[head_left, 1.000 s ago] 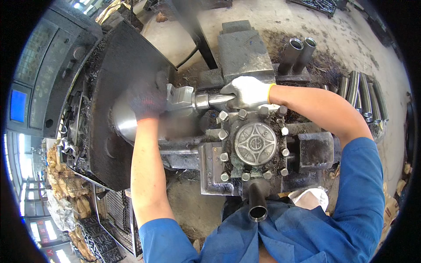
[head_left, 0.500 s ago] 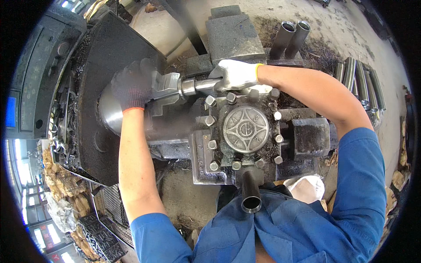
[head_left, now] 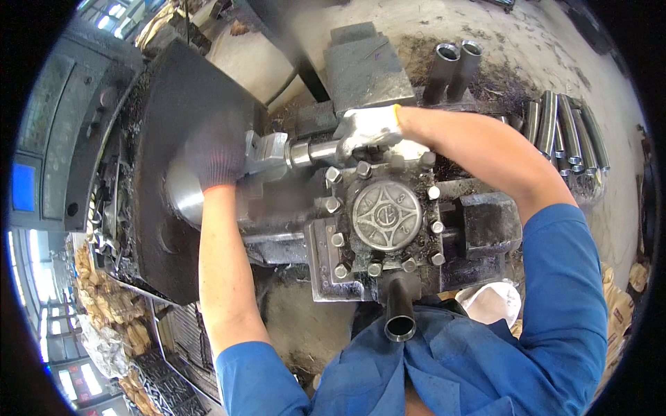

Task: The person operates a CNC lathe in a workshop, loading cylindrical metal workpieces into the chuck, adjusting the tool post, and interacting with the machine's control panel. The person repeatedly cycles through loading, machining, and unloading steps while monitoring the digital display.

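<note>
We see a short steel tube (head_left: pixel 313 151) lying level between the lathe chuck (head_left: pixel 267 154) and the tool post (head_left: pixel 385 215), just above the post's ring of bolts. Our right hand (head_left: pixel 371 128), in a white glove, has its fingers closed around the tube's right end. Our left hand (head_left: pixel 216 156), in a dark glove, is blurred at the chuck; we cannot tell its grip. More tubes (head_left: pixel 565 135) lie well apart on the floor.

Two gloved hands (head_left: pixel 215 156); two upright tubes (head_left: pixel 454 69); roughly five pipes (head_left: pixel 565 135) stacked right, partly hidden.
</note>
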Demonstrator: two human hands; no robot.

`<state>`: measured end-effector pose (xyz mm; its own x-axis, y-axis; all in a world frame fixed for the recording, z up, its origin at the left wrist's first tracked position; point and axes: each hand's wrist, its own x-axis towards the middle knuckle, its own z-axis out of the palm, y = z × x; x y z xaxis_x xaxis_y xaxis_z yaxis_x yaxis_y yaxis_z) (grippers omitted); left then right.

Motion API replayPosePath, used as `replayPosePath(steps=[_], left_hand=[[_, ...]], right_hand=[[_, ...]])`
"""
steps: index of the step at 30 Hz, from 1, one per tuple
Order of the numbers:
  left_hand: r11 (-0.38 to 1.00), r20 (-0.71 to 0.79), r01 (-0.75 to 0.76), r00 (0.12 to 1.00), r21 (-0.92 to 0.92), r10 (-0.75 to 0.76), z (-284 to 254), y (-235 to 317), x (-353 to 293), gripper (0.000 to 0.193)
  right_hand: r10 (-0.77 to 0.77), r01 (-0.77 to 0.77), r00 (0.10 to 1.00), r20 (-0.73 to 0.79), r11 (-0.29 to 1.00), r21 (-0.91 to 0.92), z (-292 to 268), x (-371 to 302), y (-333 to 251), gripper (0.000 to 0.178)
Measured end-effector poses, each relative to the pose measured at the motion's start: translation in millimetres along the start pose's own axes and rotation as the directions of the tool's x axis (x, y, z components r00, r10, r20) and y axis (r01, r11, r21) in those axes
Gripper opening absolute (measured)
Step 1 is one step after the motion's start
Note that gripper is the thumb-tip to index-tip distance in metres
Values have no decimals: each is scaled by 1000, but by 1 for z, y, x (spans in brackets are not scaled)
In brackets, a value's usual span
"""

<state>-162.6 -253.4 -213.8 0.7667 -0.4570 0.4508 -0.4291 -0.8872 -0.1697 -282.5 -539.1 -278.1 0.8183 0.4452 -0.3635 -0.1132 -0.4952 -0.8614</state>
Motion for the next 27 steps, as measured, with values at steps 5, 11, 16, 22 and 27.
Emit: replayPosePath(steps=[5,11,16,22,27], left_hand=[[997,-116,-30,992,67,38,24,-15,-2,43],[999,-175,-47,983,20,49,13,-6,-2,45],[1000,-124,-20,992,-17,18,4,3,2,45],[999,-113,-47,993,-24,44,3,4,0,45],[993,-157,-98,984,-73,86,0,0,-2,46]], right_hand=[[-139,136,990,36,989,66,-1,15,25,34],[-316,315,949,-10,948,-46,-3,27,33,32],[-240,206,964,-117,947,-247,4,19,21,33],[-162,65,970,-184,893,-445,11,-3,-9,38],[-216,65,944,-248,862,-502,18,2,1,37]])
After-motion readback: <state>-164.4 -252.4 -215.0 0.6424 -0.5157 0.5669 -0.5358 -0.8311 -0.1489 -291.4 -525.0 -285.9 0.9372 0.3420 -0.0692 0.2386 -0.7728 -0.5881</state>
